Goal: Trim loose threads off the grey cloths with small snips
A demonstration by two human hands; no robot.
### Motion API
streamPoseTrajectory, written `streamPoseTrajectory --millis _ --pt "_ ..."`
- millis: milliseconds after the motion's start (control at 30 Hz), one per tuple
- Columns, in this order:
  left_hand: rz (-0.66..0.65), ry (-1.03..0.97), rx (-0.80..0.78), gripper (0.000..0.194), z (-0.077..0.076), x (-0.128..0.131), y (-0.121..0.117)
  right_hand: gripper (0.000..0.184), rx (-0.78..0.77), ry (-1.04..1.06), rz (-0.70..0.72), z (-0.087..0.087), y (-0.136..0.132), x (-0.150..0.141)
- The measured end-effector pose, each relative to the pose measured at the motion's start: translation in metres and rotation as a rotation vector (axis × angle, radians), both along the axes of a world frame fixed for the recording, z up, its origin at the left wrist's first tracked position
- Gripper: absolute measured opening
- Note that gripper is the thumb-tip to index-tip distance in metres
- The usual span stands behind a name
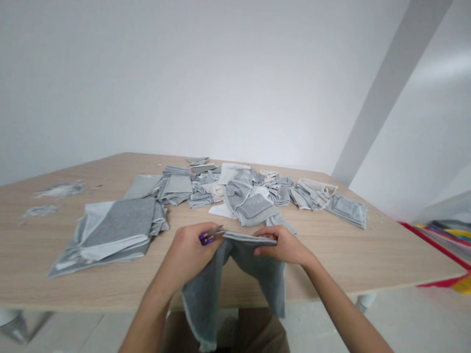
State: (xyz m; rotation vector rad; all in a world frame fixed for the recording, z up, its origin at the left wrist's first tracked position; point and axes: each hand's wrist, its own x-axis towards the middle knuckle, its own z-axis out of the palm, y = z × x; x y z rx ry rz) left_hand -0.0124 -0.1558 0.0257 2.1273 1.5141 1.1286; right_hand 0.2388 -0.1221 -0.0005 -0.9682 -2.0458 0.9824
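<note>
A grey cloth piece point(257, 264) with a pale stitched edge hangs between my hands over the table's front edge, its two ends dropping toward my lap. My left hand point(193, 250) is closed on the left part of that edge. It also holds small thread snips point(208, 238) with purple handles, their metal blades pointing right along the edge. My right hand point(281, 245) pinches the right end of the same edge between thumb and fingers. Some of the fingers of both hands are hidden behind the cloth.
A stack of grey and white cloth point(121, 225) lies at left. Loose and folded cloth pieces point(253, 203) are heaped across the middle, with a folded bundle point(348, 211) at right. Thread scraps point(61, 190) lie far left. Red-edged, colourful material point(445, 240) sits beyond the table's right edge.
</note>
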Motion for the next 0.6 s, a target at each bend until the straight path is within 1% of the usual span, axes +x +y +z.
streamPoseTrajectory --millis 67,133,233,333,400,467,533,600 --pt "-0.026 0.135 0.022 0.02 0.017 0.001 0.002 0.029 -0.061 -0.031 0.069 -0.014 -0.003 -0.005" --pt "-0.016 0.237 0.057 0.017 0.03 0.003 0.005 0.031 -0.09 -0.025 0.065 -0.028 -0.005 -0.013" --pt "0.056 0.391 0.096 0.014 0.046 0.006 0.008 0.043 -0.093 0.038 0.026 -0.045 -0.005 -0.027" --pt "0.163 0.572 0.126 0.018 0.056 0.01 0.006 0.046 -0.126 0.129 0.039 -0.051 -0.008 -0.041" --pt "0.229 0.676 0.151 0.021 0.058 0.016 0.001 0.046 -0.198 0.231 0.01 -0.052 -0.013 -0.051" --pt "0.257 0.743 0.159 0.022 0.055 0.022 -0.006 0.04 -0.336 0.434 -0.062 -0.053 -0.019 -0.063" --pt "0.24 0.78 0.138 0.021 0.049 0.029 -0.014 0.032 -0.524 0.694 -0.145 -0.054 -0.026 -0.075" --pt "0.211 0.8 0.111 0.02 0.042 0.035 -0.023 0.03 -0.691 0.906 -0.185 -0.055 -0.032 -0.085"
